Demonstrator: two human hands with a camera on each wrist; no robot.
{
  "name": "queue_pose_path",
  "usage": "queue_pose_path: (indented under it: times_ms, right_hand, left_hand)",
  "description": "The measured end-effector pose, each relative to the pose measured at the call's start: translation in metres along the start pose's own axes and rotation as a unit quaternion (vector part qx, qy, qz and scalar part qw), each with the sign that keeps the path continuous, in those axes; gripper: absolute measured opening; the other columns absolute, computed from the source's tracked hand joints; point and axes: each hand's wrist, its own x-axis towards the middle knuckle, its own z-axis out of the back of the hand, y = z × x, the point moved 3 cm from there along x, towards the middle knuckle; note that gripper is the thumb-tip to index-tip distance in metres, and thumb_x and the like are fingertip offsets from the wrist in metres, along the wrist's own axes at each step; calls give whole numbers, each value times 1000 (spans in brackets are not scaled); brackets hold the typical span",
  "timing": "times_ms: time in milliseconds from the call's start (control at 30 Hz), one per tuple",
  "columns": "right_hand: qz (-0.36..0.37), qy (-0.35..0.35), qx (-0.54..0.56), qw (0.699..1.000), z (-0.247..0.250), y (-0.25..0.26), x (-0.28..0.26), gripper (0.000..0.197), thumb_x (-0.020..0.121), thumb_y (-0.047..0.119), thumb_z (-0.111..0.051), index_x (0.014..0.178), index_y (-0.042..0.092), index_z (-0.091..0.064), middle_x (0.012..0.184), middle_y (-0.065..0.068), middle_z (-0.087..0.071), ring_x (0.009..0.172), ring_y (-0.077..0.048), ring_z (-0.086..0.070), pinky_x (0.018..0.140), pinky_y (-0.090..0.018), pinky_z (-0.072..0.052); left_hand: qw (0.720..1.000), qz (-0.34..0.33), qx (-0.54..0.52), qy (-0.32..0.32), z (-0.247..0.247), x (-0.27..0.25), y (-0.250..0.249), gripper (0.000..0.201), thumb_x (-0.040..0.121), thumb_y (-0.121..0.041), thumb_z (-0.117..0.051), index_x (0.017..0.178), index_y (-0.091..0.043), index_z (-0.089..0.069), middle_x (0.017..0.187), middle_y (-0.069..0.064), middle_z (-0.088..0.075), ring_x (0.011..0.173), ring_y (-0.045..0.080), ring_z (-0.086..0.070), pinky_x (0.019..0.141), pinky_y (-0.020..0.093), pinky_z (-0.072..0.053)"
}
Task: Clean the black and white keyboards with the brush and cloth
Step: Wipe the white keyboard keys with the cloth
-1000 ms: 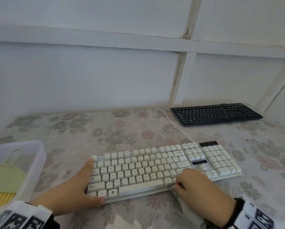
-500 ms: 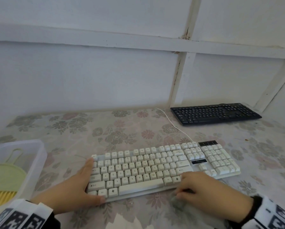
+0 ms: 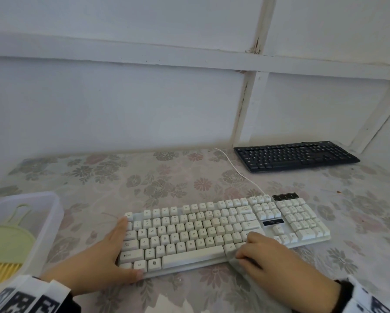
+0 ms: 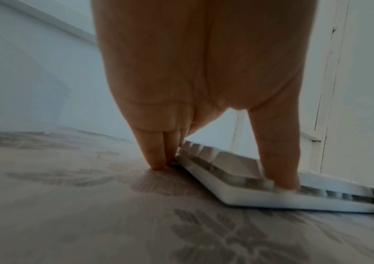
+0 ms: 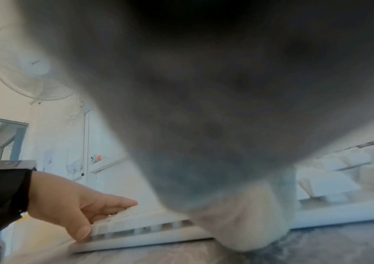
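Wiping the white keyboard [image 3: 225, 231] goes best braced: left hand [image 3: 103, 256], fingers straight, steadies its 9 o'clock end while right hand [image 3: 273, 258] clutches the cloth [image 3: 239, 265] along the 6 o'clock edge

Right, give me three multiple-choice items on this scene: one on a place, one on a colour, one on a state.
1. Where is the black keyboard?
A. at the table's far right, near the wall
B. inside the plastic container
C. under the left hand

2. What colour is the brush in the container?
A. red
B. yellow-green
C. black

3. What is the left hand doing?
A. holding the brush
B. lifting the black keyboard
C. steadying the white keyboard's left end

Answers: 1 A, it lies beyond the white keyboard by the wall. 2 B, pale green body, yellow bristles. 3 C, straight fingers rest against that end, thumb at the front edge.
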Motion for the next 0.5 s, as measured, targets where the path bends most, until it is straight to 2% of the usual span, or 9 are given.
queue_pose_path:
  times_ms: [100,200,267,333,367,500]
  right_hand:
    - [-14,11,-5,1000,1,-12,-3,24,98,32,-42,101,26,-66,94,14,-44,88,-2,-48,76,-14,-38]
    - [-51,-12,-17,998,7,-40,-9,24,97,31,-44,102,29,-67,92,16,-46,87,0,-48,77,-12,-39]
    - [-74,-27,-24,997,11,-63,-12,21,96,29,-46,94,34,-66,92,15,-49,85,1,-48,73,-11,-37]
    - [-104,-22,-28,994,17,-84,-17,25,95,28,-49,80,46,-56,90,15,-52,83,1,-48,72,-11,-36]
    - [-118,-19,-28,992,19,-94,-19,28,94,27,-51,75,47,-50,89,15,-53,82,0,-48,72,-12,-36]
    - [-185,-43,-19,982,33,-126,-32,20,90,27,-57,72,37,-61,83,11,-55,77,-3,-53,69,-17,-39]
  left_hand:
    - [1000,1,-9,-3,-1,3,5,155,23,-94,-45,140,-29,34,157,-13,0,139,4,-24,113,22,-22]
    - [1000,2,-22,1,0,7,10,150,31,-92,-50,140,-32,33,156,-16,-3,137,3,-27,113,22,-25]
    - [1000,3,-30,4,0,8,12,148,33,-91,-53,140,-34,32,155,-17,-8,133,2,-33,112,22,-29]
    - [999,2,-33,3,0,10,14,149,32,-92,-54,139,-35,32,155,-18,-10,131,2,-36,111,22,-30]
    - [999,1,-34,3,0,11,15,149,32,-92,-55,139,-35,32,155,-18,-11,131,2,-36,111,22,-30]
    - [999,-4,-54,2,-1,10,15,149,30,-91,-59,136,-41,32,153,-21,-15,131,0,-36,113,24,-29]
